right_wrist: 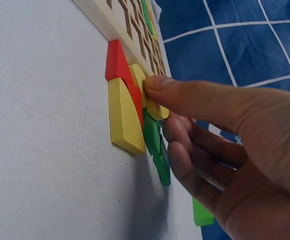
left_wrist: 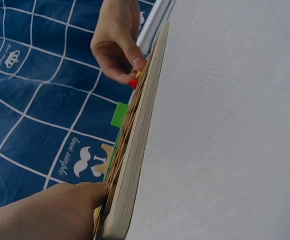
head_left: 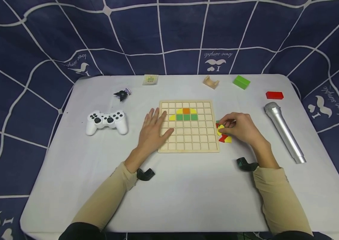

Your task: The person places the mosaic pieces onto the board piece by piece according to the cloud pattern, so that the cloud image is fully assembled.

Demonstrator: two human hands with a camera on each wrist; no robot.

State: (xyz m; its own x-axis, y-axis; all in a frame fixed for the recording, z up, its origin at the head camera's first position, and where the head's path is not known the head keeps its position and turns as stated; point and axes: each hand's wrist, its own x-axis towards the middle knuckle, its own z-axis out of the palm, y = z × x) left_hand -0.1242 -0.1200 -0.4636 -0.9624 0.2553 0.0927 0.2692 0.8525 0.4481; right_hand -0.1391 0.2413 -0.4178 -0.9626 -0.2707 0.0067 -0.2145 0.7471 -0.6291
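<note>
A square wooden grid board (head_left: pixel 187 136) lies on the table, with yellow, orange and green tiles (head_left: pixel 186 117) set in its upper cells. My left hand (head_left: pixel 152 130) rests on the board's left side, fingers straight and spread; its thumb (left_wrist: pixel 92 192) lies at the rim in the left wrist view. Beside the board's right edge is a small pile of loose red, yellow and green blocks (right_wrist: pixel 126 117). Over this pile my right hand (head_left: pixel 241 128) pinches a rounded yellow block (right_wrist: pixel 158 110) between thumb and curled fingers. The fingertips behind the block are partly hidden.
A white game controller (head_left: pixel 107 122) and a small dark figure (head_left: pixel 122 94) lie left of the board. A patterned card (head_left: pixel 150 79), a wooden arch block (head_left: pixel 210 82) and a green block (head_left: pixel 241 82) are behind. Rightward are a red block (head_left: pixel 274 95) and a silver microphone (head_left: pixel 285 133).
</note>
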